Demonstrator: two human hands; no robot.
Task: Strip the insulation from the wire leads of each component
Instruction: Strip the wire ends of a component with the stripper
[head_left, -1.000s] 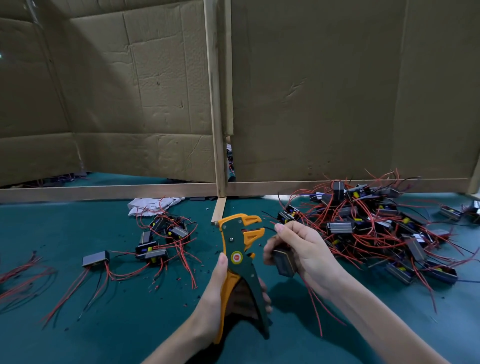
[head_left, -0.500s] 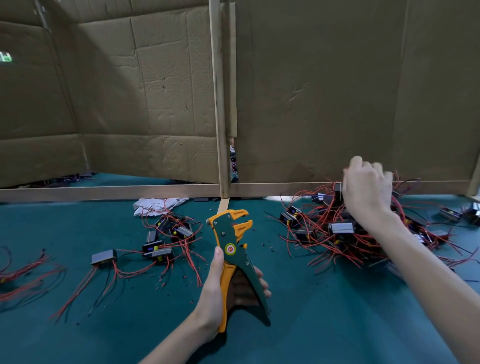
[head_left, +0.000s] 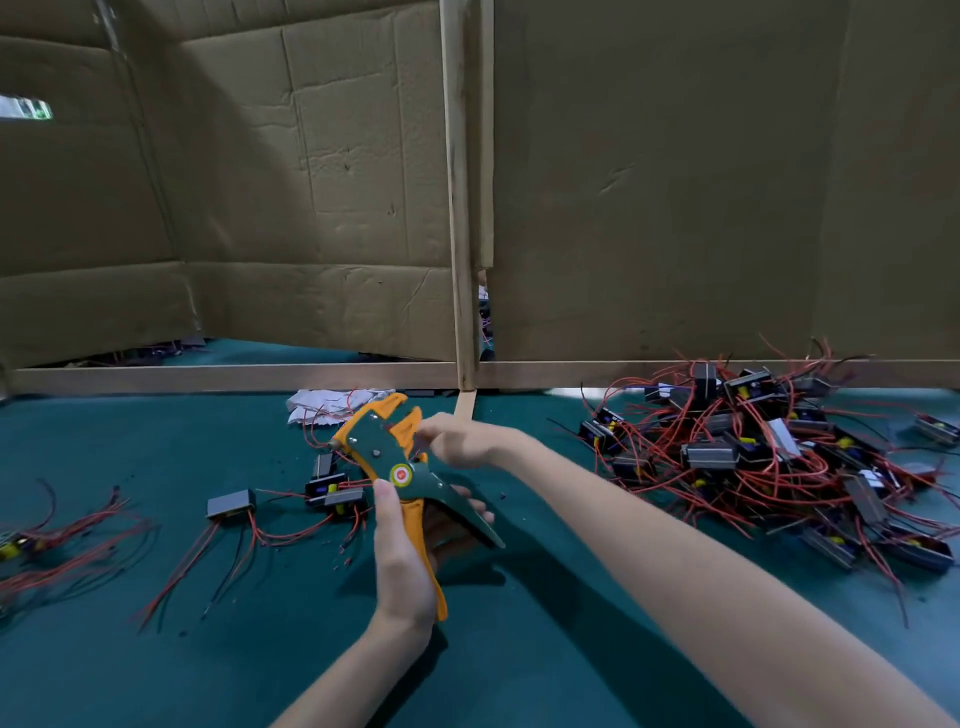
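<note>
Components (head_left: 709, 454), small dark boxes trailing red and black wire leads (head_left: 649, 452), mostly heaped in a tangled pile (head_left: 769, 499) at right of frame on the green table (head_left: 156, 649); a smaller scatter (head_left: 332, 488) left of centre, leads splayed flat, and a loose bundle (head_left: 52, 540) at the far left edge; lead ends too small to judge bare or covered. At centre, between pile and scatter, an orange-and-green wire stripper (head_left: 384, 457), head tilted up and to the left, held above the table; left hand (head_left: 405, 561) clamped round its handles, thumb on the near side, fingertips (head_left: 470, 501) showing past the far handle. Right hand (head_left: 457, 441), arm entering from lower right, fingers bunched at the stripper's jaws; blurred, so cannot tell whether pinching a lead or empty; no component seen in it. Judged from the layout: a few pieces at left likely finished, the far larger pile likely waiting, so probably early, with most stripping left. Beyond, a crumpled white cloth (head_left: 322, 405), a wooden frame (head_left: 462, 208) and tall cardboard walls (head_left: 311, 182) across the upper frame.
</note>
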